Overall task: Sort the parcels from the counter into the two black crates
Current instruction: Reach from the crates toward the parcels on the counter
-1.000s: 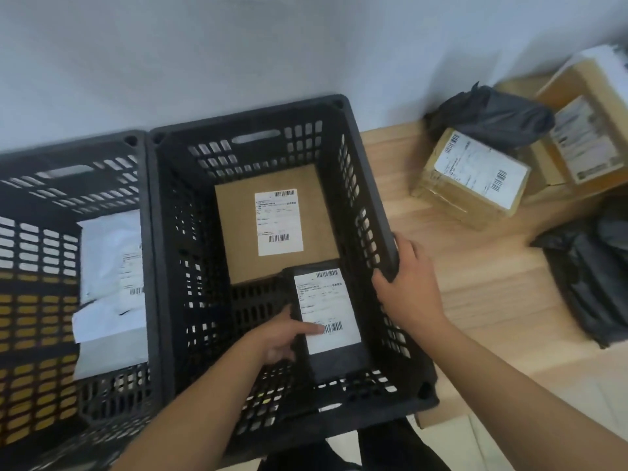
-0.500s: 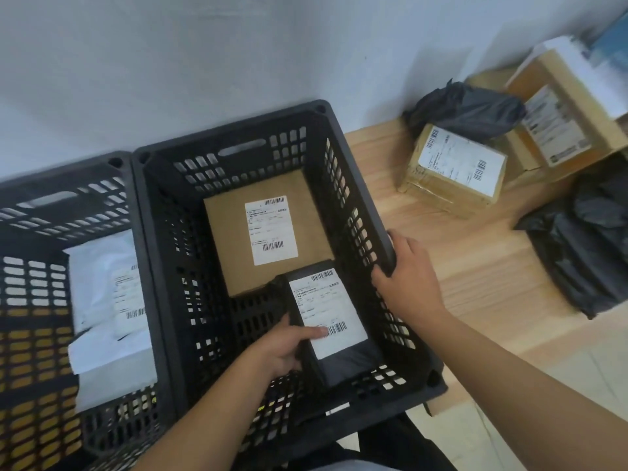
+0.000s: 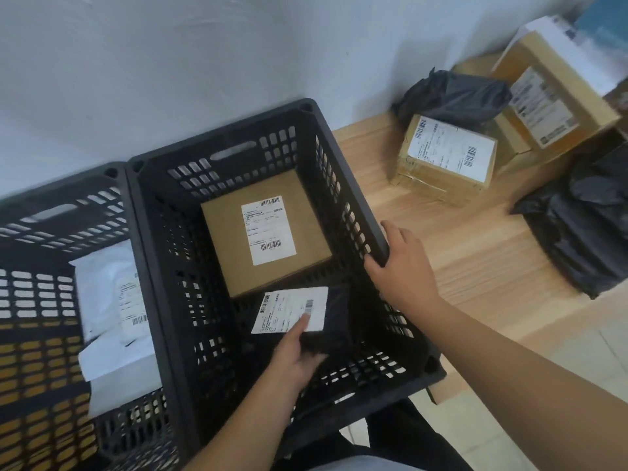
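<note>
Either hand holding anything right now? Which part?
Left hand grips the black parcel at its near edge, thumb on the label. Right hand grips the right crate by its right rim.

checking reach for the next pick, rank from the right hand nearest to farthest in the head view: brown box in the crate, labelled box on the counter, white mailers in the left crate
From the right hand on the crate rim:
1. brown box, just left of the hand, inside the right crate.
2. labelled box, up and right on the counter.
3. white mailers, far left, in the left crate.
</note>
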